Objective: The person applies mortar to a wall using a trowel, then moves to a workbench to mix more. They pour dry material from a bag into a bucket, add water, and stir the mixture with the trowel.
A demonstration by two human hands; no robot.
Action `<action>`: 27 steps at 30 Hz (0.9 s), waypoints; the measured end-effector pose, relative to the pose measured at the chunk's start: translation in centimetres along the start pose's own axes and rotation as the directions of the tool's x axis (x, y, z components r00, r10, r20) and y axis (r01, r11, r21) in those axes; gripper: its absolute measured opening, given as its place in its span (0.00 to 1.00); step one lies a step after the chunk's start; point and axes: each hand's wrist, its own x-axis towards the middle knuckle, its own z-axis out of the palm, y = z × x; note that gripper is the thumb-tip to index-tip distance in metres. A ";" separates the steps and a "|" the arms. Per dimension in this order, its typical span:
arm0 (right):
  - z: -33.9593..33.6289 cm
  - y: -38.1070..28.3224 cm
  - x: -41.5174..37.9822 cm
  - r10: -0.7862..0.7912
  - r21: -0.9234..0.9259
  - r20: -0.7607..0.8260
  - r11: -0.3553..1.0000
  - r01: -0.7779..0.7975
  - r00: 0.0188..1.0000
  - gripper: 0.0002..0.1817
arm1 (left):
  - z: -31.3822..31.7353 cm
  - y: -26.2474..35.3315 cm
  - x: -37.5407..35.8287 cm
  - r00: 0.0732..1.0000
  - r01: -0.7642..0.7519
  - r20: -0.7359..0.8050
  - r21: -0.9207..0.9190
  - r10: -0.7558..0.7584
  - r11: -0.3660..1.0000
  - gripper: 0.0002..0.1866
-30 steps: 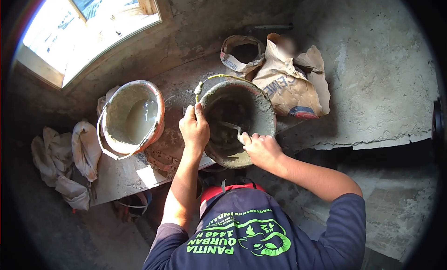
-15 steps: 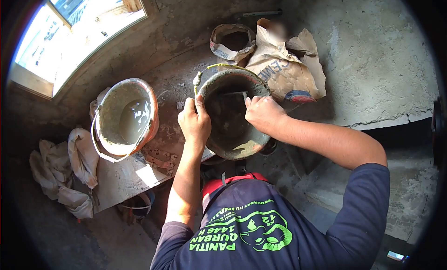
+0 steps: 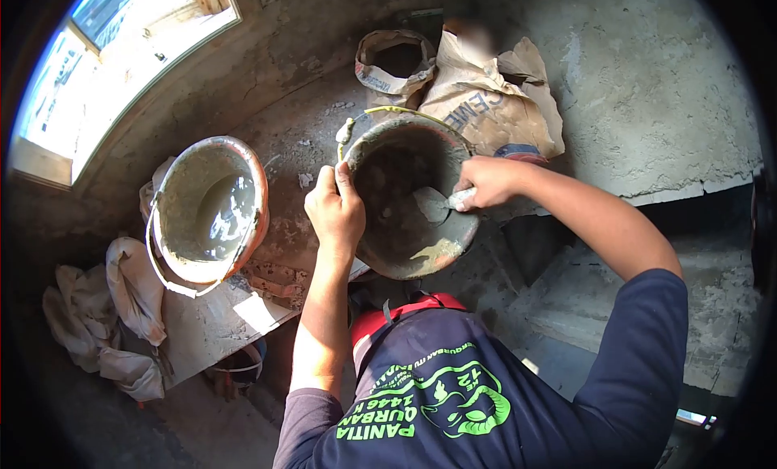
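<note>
My left hand [image 3: 333, 208] is closed on the left rim of a mortar-crusted bucket [image 3: 417, 258], its thumb up against the edge. A yellowish handle arcs behind that bucket's far rim. In my right hand [image 3: 490, 182] is a trowel [image 3: 431, 204], gripped by its handle over the right rim. The grey, coated blade points left inside the bucket, above a dark mix whose surface is in shadow. To the left a second bucket [image 3: 257, 226], orange outside, holds grey liquid that reflects light.
A cement bag [image 3: 486, 105] and an open-topped paper bag [image 3: 396, 82] stand behind the bucket. White sacks [image 3: 133, 287] lie at the left of the board [image 3: 218, 323]. A bright window opening [image 3: 121, 72] is at upper left, and a rough concrete slab [image 3: 647, 105] at right.
My right hand has moved right and slightly down with the trowel, whose blade now shows plainly. My left hand stays on the rim. The view has shifted slightly.
</note>
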 end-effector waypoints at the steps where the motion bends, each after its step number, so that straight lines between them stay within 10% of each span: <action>1: 1.1 1.0 -0.1 0.002 0.086 -0.019 0.996 0.000 1.000 0.18 | 0.0 -0.3 -0.2 1.000 -0.025 0.019 0.026 0.025 0.999 0.21; 10: 8.9 1.9 -2.7 0.120 0.809 0.041 0.578 -0.103 0.992 0.19 | 0.3 1.0 -0.6 0.998 -0.007 0.057 -0.004 0.007 1.000 0.20; 27: 15.0 1.2 -1.8 0.052 0.988 0.084 -0.132 -0.076 0.995 0.21 | 0.6 2.5 -1.4 0.998 -0.039 0.058 0.141 0.031 0.989 0.25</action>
